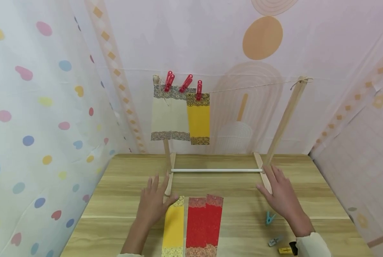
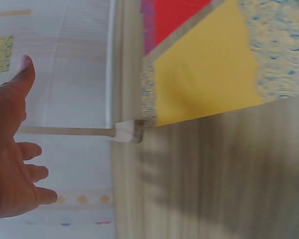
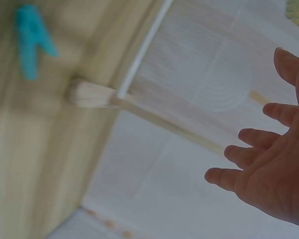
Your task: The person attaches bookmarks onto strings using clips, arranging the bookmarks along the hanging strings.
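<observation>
The yellow card (image 1: 173, 228) lies in front of the white bar (image 1: 217, 170), next to the red cards (image 1: 201, 226), likely flat so they are easy to reach. Above the bar, red pegs (image 1: 186, 83) seem to pinch the hanging cards (image 1: 170, 114) so the string (image 1: 252, 86) can hold them up. The left hand (image 1: 153, 203) and right hand (image 1: 282, 196) are spread near the bar's ends, holding nothing.

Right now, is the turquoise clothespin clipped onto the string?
No, the turquoise clothespin lies on the wooden table, near the right hand.
</observation>
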`<state>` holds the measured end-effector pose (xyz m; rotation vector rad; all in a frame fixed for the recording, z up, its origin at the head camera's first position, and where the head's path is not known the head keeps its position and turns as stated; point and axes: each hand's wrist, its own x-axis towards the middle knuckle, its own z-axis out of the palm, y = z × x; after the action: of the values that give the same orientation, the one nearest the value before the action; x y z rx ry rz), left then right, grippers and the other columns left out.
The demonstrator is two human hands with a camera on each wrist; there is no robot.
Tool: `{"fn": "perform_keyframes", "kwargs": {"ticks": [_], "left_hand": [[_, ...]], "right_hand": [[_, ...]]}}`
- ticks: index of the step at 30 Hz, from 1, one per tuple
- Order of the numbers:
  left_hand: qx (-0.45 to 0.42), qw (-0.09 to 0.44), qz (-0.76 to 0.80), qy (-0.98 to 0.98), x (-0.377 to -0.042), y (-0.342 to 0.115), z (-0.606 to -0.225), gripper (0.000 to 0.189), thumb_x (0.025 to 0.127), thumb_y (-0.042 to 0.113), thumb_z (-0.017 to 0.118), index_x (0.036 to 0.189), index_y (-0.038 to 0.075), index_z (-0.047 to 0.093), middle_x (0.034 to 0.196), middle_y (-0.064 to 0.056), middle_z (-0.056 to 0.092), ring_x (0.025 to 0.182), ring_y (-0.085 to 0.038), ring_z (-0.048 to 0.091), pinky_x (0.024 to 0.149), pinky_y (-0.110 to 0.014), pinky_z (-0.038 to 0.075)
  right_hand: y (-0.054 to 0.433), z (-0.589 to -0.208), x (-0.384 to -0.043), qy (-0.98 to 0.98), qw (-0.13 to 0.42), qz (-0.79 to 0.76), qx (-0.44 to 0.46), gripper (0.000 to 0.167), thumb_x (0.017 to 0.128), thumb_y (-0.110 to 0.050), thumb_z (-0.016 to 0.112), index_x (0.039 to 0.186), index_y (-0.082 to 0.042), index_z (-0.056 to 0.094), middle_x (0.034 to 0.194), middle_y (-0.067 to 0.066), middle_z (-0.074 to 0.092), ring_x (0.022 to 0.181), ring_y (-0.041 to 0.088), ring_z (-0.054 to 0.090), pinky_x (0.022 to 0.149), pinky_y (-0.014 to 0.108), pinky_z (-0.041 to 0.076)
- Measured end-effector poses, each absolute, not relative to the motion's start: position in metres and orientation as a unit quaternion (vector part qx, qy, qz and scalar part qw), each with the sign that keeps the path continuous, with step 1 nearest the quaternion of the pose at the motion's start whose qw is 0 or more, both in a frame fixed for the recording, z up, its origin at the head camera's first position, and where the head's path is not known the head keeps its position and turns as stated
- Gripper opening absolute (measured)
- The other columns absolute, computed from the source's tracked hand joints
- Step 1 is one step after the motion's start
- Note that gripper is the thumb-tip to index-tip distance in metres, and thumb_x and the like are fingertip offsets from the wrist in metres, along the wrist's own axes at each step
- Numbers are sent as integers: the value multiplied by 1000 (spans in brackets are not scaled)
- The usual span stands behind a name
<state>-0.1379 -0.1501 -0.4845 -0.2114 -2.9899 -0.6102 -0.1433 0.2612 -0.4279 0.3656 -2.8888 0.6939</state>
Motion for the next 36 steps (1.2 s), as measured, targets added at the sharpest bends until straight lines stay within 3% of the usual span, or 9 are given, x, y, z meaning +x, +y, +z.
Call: {"fn": "perform_keyframes", "kwargs": {"ticks": [8,16,20,24,27,30,32,36], "left_hand": [[-56,1,-166,-985,-125,-145,-510,87,93,67,57,160,17,34,161,-28,24,146,-54,20,107,-77,19],[-36,-28,-130,-991,-116,-142,-528,90,90,72,55,160,21,32,160,-28,27,144,-56,23,105,-79,21],[-32,-31,-114,-992,-111,-140,-536,92,87,70,61,160,20,33,155,-32,32,140,-58,31,102,-77,30],[-21,-12,-87,-996,-109,-138,-543,99,80,71,70,157,15,39,129,-31,51,110,-47,55,82,-61,50],[-3,-3,-82,-997,-108,-137,-546,107,75,74,73,153,6,42,100,-22,51,83,-34,49,63,-47,46],[15,-8,-100,-995,-108,-136,-548,110,72,74,75,144,-4,46,89,-18,48,76,-30,45,59,-43,43],[26,-13,-114,-993,-108,-135,-550,103,71,73,76,130,-8,51,85,-17,46,74,-30,44,57,-42,43],[36,-15,-127,-991,-109,-135,-552,84,68,68,82,100,-3,51,77,-12,40,69,-27,40,51,-38,39]], "right_hand": [[271,-459,-131,-971,26,230,58,69,103,-33,61,151,9,36,145,44,35,128,64,38,94,76,37],[281,-484,-130,-968,-61,242,-11,69,104,-40,56,141,16,42,124,43,50,107,57,55,82,63,50],[286,-494,-131,-963,-96,249,-36,68,103,-43,55,132,18,45,113,39,60,93,49,64,76,58,52],[289,-504,-131,-954,-132,261,-59,68,102,-49,54,122,15,49,98,29,66,74,31,64,62,47,52],[290,-511,-129,-948,-145,275,-73,63,100,-52,56,111,10,52,84,17,63,66,24,57,56,39,48],[289,-517,-128,-943,-146,286,-84,58,99,-51,59,105,6,51,75,10,56,64,23,53,54,36,44],[288,-521,-128,-945,-139,282,-87,55,98,-48,61,104,6,51,75,10,56,64,23,52,53,35,43],[287,-525,-129,-950,-124,270,-95,46,98,-38,62,103,6,50,76,11,55,64,24,52,55,36,43]]}}
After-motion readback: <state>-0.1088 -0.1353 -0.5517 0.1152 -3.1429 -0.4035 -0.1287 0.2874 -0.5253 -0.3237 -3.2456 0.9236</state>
